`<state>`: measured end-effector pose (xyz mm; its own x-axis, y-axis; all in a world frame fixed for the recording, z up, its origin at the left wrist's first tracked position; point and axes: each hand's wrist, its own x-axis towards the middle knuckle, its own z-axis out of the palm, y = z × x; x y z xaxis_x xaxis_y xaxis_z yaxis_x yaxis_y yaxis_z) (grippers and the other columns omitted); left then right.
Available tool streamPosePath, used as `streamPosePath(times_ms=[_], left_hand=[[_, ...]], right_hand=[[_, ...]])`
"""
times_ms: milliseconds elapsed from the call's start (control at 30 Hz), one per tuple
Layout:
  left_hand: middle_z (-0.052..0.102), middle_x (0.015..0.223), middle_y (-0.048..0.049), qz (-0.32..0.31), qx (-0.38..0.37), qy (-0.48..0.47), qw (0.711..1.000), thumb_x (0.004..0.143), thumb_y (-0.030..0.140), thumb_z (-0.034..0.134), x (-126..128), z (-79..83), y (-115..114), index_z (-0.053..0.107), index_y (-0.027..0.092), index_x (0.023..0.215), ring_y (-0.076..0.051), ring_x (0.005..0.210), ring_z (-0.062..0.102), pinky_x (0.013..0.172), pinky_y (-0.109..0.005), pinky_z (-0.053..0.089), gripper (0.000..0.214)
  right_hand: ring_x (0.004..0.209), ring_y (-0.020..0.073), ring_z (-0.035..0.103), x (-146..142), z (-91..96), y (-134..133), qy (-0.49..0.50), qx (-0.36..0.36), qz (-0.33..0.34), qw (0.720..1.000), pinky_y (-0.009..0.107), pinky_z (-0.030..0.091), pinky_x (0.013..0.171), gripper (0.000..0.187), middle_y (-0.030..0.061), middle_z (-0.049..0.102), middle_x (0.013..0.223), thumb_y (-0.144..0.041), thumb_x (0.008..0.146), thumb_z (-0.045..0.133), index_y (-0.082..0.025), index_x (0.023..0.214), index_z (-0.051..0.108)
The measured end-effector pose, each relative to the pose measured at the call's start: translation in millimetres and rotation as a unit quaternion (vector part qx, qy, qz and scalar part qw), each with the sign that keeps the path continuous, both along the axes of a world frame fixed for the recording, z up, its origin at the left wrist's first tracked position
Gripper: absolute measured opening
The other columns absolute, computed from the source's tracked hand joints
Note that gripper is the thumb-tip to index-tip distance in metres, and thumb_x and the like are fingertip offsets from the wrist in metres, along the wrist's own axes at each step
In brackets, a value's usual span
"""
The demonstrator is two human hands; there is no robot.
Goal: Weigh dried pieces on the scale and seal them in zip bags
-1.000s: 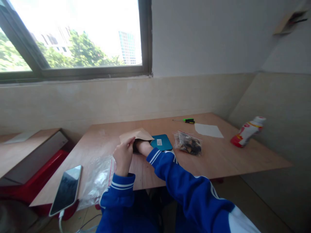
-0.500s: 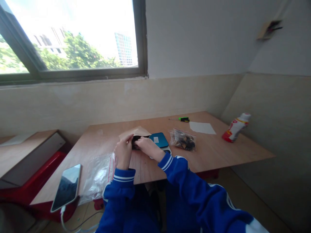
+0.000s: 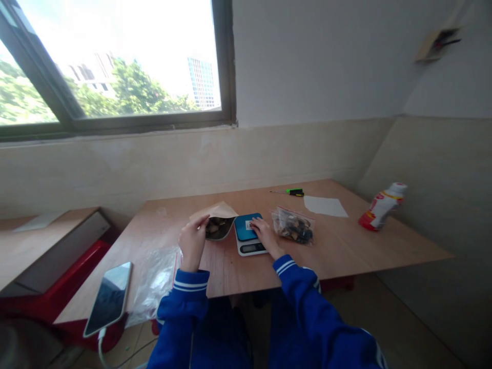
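The right hand (image 3: pixel 265 236) has left the paper bag (image 3: pixel 216 221) and now rests spread on the blue scale (image 3: pixel 249 233); the left hand (image 3: pixel 191 242) keeps pinching the bag's mouth open, dark pieces showing inside.

On the wooden table (image 3: pixel 346 246) there are two hands (image 3: pixel 192 241), one brown paper bag (image 3: pixel 217 221), one blue kitchen scale (image 3: pixel 249 234), two clear plastic bags (image 3: pixel 294 225), one green screwdriver (image 3: pixel 294 192), one white paper sheet (image 3: pixel 326 206), one white-and-red bottle (image 3: pixel 381 206) and one black phone (image 3: pixel 108 298).
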<state>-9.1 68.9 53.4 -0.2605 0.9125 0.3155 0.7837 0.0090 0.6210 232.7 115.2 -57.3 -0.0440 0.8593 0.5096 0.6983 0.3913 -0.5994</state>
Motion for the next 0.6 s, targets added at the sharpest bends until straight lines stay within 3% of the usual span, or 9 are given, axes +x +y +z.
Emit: streamPosePath(times_ms=[100, 167, 267, 333, 400, 500, 600], left_hand=[[0.075, 0.102, -0.0065, -0.006, 0.003, -0.010, 1.000, 0.088, 0.037, 0.051, -3.0, 0.5, 0.3, 0.072, 0.032, 0.109, -0.026, 0.096, 0.068, 0.070, -0.031, 0.047, 0.030], [0.076, 0.101, -0.0064, -0.005, 0.004, -0.017, 1.000, 0.088, 0.037, 0.052, -3.5, 0.7, 0.6, 0.072, 0.032, 0.109, -0.026, 0.097, 0.069, 0.070, -0.031, 0.047, 0.030], [0.076, 0.100, -0.0067, 0.001, 0.001, -0.020, 1.000, 0.088, 0.038, 0.052, -0.2, -0.2, 1.2, 0.073, 0.031, 0.109, -0.027, 0.096, 0.069, 0.070, -0.031, 0.048, 0.030], [0.075, 0.102, -0.0069, -0.008, 0.002, -0.022, 1.000, 0.088, 0.036, 0.051, 3.6, -1.6, 1.6, 0.073, 0.030, 0.109, -0.027, 0.096, 0.069, 0.071, -0.032, 0.048, 0.031], [0.075, 0.103, -0.0071, -0.015, 0.008, -0.020, 1.000, 0.088, 0.035, 0.051, 7.3, -3.5, 1.6, 0.072, 0.029, 0.109, -0.027, 0.097, 0.069, 0.073, -0.032, 0.049, 0.030], [0.076, 0.099, -0.0073, -0.006, 0.010, -0.012, 1.000, 0.088, 0.034, 0.052, 10.9, -7.0, 0.2, 0.072, 0.030, 0.110, -0.027, 0.091, 0.070, 0.071, -0.032, 0.049, 0.029], [0.076, 0.097, -0.0077, -0.006, 0.013, -0.017, 1.000, 0.089, 0.033, 0.052, 12.0, -11.4, -3.1, 0.072, 0.029, 0.110, -0.026, 0.089, 0.070, 0.071, -0.032, 0.049, 0.029]], right_hand=[[0.128, 0.0289, 0.051, 3.4, -7.7, 5.7, -0.030, -0.019, 0.019, 0.999, 0.052, 0.039, 0.106, 0.029, 0.0151, 0.065, 0.124, -0.023, 0.092, 0.048, -0.018, 0.107, 0.072], [0.135, 0.0285, 0.043, 3.5, -2.3, -2.6, -0.043, -0.024, 0.024, 0.999, 0.055, 0.033, 0.110, 0.034, 0.0142, 0.057, 0.135, -0.024, 0.093, 0.045, -0.019, 0.120, 0.065], [0.135, 0.0248, 0.042, -7.7, 25.0, -26.1, -0.013, 0.017, 0.041, 0.999, 0.050, 0.033, 0.111, 0.038, 0.0128, 0.053, 0.139, -0.023, 0.095, 0.041, -0.019, 0.129, 0.058], [0.121, 0.0201, 0.054, -24.3, 50.8, -41.3, 0.049, 0.066, 0.079, 0.993, 0.040, 0.043, 0.104, 0.035, 0.0113, 0.063, 0.125, -0.018, 0.095, 0.039, -0.018, 0.121, 0.063], [0.108, 0.0173, 0.061, -45.4, 73.7, -49.5, 0.050, 0.071, 0.163, 0.983, 0.035, 0.048, 0.097, 0.035, 0.0073, 0.069, 0.110, -0.010, 0.092, 0.039, -0.020, 0.111, 0.068], [0.107, 0.0169, 0.061, -77.7, 87.3, -43.5, -0.094, 0.004, 0.271, 0.958, 0.031, 0.048, 0.096, 0.039, 0.0055, 0.070, 0.109, -0.001, 0.087, 0.042, -0.020, 0.105, 0.070], [0.103, 0.0264, 0.063, -105.2, 76.4, -21.4, -0.192, -0.041, 0.230, 0.953, 0.039, 0.052, 0.090, 0.035, 0.0165, 0.068, 0.113, 0.001, 0.085, 0.042, -0.007, 0.110, 0.066]])
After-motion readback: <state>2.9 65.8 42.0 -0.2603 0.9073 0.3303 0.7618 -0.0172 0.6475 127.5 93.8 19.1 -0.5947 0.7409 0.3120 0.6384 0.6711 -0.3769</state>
